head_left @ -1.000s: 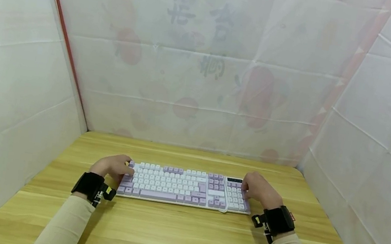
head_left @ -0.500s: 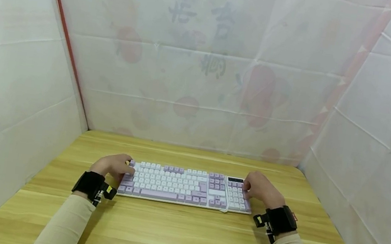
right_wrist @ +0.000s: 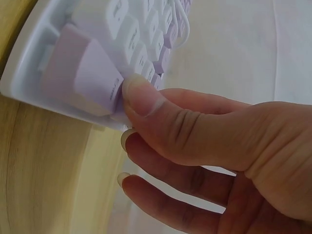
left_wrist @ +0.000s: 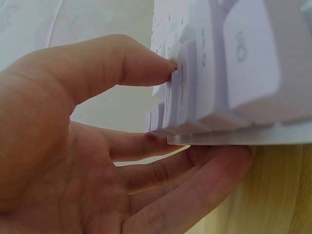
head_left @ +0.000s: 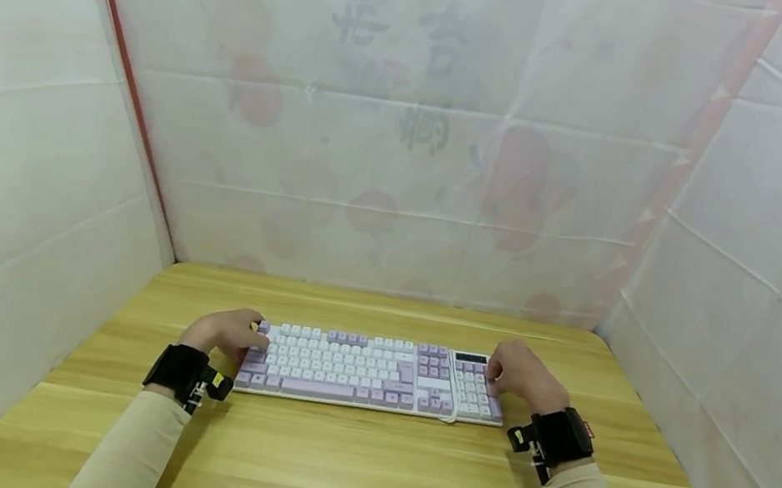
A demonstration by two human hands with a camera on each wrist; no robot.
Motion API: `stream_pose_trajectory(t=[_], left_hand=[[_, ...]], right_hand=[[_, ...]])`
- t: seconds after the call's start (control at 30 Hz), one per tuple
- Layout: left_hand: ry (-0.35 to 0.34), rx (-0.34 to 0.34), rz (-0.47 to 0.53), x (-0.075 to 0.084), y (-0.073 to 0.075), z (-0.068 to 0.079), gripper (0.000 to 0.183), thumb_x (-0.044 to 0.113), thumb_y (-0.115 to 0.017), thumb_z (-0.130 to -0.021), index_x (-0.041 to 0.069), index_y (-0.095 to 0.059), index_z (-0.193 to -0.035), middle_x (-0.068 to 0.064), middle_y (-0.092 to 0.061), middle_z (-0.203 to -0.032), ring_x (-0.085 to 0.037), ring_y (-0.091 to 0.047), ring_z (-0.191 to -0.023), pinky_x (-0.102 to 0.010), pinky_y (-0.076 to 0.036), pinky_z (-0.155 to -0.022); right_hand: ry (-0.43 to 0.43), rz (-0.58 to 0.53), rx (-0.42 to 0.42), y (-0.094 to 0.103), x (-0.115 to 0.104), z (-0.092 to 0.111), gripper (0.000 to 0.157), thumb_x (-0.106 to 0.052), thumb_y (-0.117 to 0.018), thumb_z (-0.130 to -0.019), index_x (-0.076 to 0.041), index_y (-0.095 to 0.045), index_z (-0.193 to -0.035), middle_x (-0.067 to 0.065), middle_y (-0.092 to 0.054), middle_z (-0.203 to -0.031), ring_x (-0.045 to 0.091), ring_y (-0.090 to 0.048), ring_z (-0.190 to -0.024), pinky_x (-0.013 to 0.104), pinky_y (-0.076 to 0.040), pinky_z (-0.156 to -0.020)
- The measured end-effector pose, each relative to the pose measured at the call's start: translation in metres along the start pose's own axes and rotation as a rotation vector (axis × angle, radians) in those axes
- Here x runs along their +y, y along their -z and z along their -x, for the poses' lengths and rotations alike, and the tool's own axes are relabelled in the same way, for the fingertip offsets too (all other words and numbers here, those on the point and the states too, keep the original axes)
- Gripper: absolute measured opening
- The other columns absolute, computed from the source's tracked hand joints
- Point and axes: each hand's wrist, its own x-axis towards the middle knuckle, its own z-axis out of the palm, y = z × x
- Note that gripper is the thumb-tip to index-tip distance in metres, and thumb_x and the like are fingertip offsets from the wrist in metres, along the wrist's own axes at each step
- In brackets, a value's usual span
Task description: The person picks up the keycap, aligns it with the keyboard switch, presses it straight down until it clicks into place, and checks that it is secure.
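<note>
A full-size keyboard (head_left: 342,369) with white and lilac keys lies lengthwise across the wooden table, between both hands. My left hand (head_left: 231,331) grips its left end. In the left wrist view the thumb (left_wrist: 146,66) presses on the keys, while the other fingers (left_wrist: 195,190) reach under the edge. At the opposite end my right hand (head_left: 522,379) pinches the side by the number pad. Its thumb (right_wrist: 146,100) lies against the lilac Enter key (right_wrist: 85,73) in the right wrist view, the index finger partly hidden behind it. A white cable (head_left: 453,388) loops over the keyboard near the number pad.
The wooden table (head_left: 342,473) extends in front of and behind the keyboard. White printed cloth stands around it as a back wall (head_left: 388,159), a left wall (head_left: 31,165) and a right wall (head_left: 773,276). Each wrist wears a black strap with a small camera.
</note>
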Motion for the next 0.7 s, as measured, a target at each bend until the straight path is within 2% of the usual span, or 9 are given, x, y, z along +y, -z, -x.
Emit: stream_pose_trajectory(t=[0.2,0.3,0.47,0.7], left_hand=[[-0.003,-0.001,0.007,0.0026,0.0008,0.001,0.076,0.018,-0.066,-0.092,-0.017,-0.033,-0.151,-0.036,-0.048,-0.142,-0.027,-0.063,-0.092,-0.037,-0.059,-0.075],[0.001,-0.001,0.002,0.0027,0.0008,0.0008,0.076,0.019,-0.066,-0.092,-0.016,-0.033,-0.151,-0.036,-0.047,-0.144,-0.027,-0.063,-0.094,-0.038,-0.06,-0.076],[0.005,-0.002,0.002,0.0019,0.0004,0.0007,0.077,0.019,-0.066,-0.092,-0.016,-0.033,-0.152,-0.037,-0.045,-0.146,-0.028,-0.062,-0.097,-0.039,-0.06,-0.078],[0.008,-0.001,0.007,0.0001,0.0001,0.001,0.078,0.019,-0.066,-0.092,-0.016,-0.031,-0.152,-0.038,-0.044,-0.147,-0.028,-0.062,-0.098,-0.039,-0.06,-0.079]], right_hand=[[-0.035,0.028,-0.017,0.0004,-0.0052,-0.0005,0.019,0.006,-0.087,-0.069,-0.011,-0.078,-0.07,-0.002,-0.071,-0.075,0.01,-0.049,-0.068,0.024,-0.046,-0.063],[-0.018,0.019,-0.02,0.0006,-0.0034,0.0004,0.018,0.006,-0.086,-0.07,-0.01,-0.078,-0.069,-0.001,-0.073,-0.077,0.01,-0.048,-0.068,0.024,-0.043,-0.062],[0.014,0.008,0.009,0.0009,0.0009,0.0032,0.015,0.004,-0.087,-0.068,-0.009,-0.079,-0.07,0.0,-0.075,-0.081,0.008,-0.055,-0.07,0.025,-0.046,-0.064],[-0.01,-0.035,-0.006,0.0002,-0.0013,0.0031,0.022,0.008,-0.085,-0.068,-0.011,-0.075,-0.064,-0.002,-0.072,-0.078,0.011,-0.043,-0.066,0.025,-0.04,-0.062]])
